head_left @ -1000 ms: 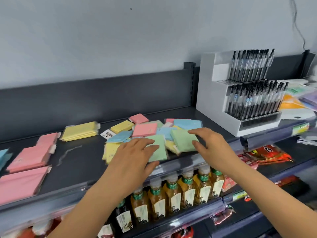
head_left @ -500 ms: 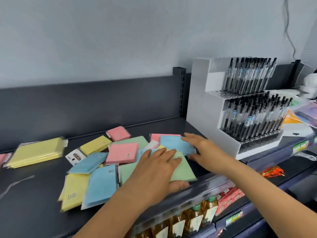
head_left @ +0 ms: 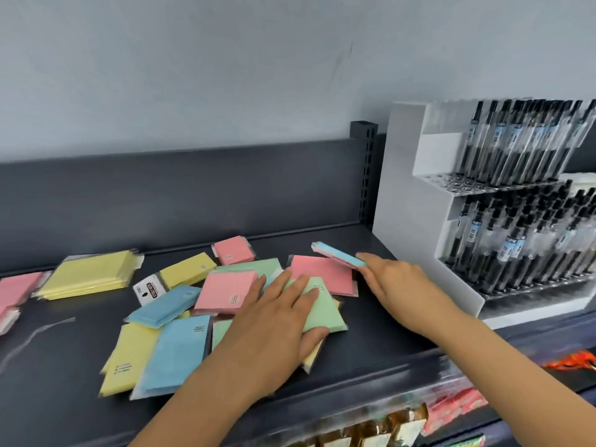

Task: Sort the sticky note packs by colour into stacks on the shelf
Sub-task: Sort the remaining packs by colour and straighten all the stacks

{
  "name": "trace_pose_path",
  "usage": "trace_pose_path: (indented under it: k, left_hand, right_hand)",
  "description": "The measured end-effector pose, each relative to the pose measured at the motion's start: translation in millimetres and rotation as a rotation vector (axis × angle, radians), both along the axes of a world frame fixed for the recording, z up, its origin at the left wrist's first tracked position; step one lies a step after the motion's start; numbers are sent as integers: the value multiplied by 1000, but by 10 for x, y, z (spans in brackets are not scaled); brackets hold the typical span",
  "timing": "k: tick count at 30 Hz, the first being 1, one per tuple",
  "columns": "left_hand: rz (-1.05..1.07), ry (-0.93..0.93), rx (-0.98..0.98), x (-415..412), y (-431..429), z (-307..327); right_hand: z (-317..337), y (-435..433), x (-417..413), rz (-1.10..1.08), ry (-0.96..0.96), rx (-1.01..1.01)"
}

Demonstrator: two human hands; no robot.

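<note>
A dark grey shelf [head_left: 64, 366] runs under a pale wall, with a white pen rack [head_left: 416, 201] standing at its right end. The right hand [head_left: 400, 285] pinches 1 blue pack [head_left: 338, 254] by its near edge, fingers closed on it, so that it tilts clear above a flat pink pack [head_left: 322, 275]. The left hand [head_left: 274, 321] lies spread, fingers open, pressing 1 green pack [head_left: 322, 308] in the loose heap. Around it in the heap lie 2 more pink packs [head_left: 225, 291], 1 of them small and nearest the back panel; 2 more blue packs [head_left: 164, 304], 1 long and 1 tilted; 2 yellow packs [head_left: 129, 356]; and a further green one partly buried. Left of the heap sits 1 yellow stack [head_left: 87, 275], its count unreadable, and pink packs [head_left: 16, 288] at the frame's left edge.
</note>
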State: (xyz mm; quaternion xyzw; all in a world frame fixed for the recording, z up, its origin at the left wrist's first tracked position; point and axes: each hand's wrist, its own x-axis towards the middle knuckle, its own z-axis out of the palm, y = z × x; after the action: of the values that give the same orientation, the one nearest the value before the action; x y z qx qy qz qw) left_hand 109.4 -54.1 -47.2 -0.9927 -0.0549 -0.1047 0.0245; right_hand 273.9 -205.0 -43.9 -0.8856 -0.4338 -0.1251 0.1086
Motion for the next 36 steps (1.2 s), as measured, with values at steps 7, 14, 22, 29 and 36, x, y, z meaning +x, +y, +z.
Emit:
trace_pose_path:
  k: [7,14,22,29,36]
  left_hand:
    - [97,-96,-32,9,-120,-44]
    - [137,-143,-77,-16,-186,-44]
    - [122,-137,-101,-76,-188,10]
    - [102,31,12,-69,-123,142]
    - [62,123,80,-24,-232,208]
  right_hand:
    - [-41,21,41,7,26,173]
    - [-124,57,29,96,63,225]
    - [-121,74,41,109,76,245]
    - [30,67,44,73,197,281]
    - [209,69,-42,154,254,520]
